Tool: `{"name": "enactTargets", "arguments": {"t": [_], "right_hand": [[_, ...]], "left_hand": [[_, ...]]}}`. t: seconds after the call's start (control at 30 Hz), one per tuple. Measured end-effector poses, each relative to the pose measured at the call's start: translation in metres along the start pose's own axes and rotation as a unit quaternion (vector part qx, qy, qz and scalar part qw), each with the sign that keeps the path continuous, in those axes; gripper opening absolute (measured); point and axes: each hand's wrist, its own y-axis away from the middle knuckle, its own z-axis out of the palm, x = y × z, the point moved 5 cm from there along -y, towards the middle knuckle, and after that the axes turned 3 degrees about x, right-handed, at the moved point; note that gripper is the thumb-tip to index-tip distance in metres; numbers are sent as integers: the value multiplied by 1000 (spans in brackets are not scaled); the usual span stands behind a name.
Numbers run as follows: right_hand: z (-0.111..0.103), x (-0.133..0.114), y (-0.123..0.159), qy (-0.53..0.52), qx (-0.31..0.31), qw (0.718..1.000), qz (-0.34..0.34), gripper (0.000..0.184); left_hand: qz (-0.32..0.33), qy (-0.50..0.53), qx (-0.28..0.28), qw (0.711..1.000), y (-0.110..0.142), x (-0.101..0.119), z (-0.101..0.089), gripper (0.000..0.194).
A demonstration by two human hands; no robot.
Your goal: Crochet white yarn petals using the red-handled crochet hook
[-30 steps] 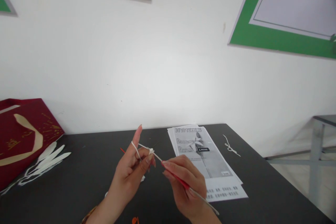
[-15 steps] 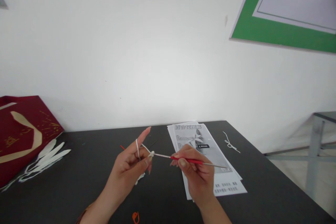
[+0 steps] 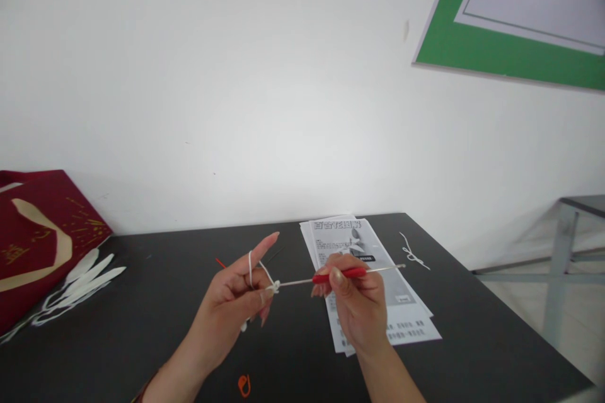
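Observation:
My left hand point(image 3: 239, 302) pinches a small piece of white crochet work point(image 3: 275, 287) between thumb and fingers. White yarn point(image 3: 251, 267) loops round its raised index finger and runs down to the stitches. My right hand point(image 3: 357, 299) is closed round the red grip of a double-ended crochet hook point(image 3: 352, 273). The hook's left metal end reaches into the white stitches; its other end points right over the printed sheets. A bit of white work shows below my left fingers, mostly hidden by them.
Printed pattern sheets point(image 3: 411, 327) lie under my right hand on the black table point(image 3: 293, 365). An orange stitch marker point(image 3: 244, 385) sits near the front. White crocheted petals point(image 3: 89, 280) rest by a dark red bag point(image 3: 28, 245) at left. A yarn scrap point(image 3: 413, 257) lies at right.
The right end of the hook has swung up as my right hand turned slightly. My left index finger points a little further right, and the view has shifted slightly.

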Motion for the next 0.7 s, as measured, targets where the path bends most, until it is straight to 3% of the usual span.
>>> {"name": "enactTargets", "arguments": {"t": [0.3,0.5,0.7], "right_hand": [[2,-4,-1,-38,-5,999,11,14],[2,-2,-3,-75,13,997,31,17],[4,12,-8,-128,61,982,127,23]], "left_hand": [[-41,78,-40,995,1,-1,4,67],[-49,77,-60,994,0,-1,4,63],[-12,-9,-27,1000,-1,-1,2,63]]}}
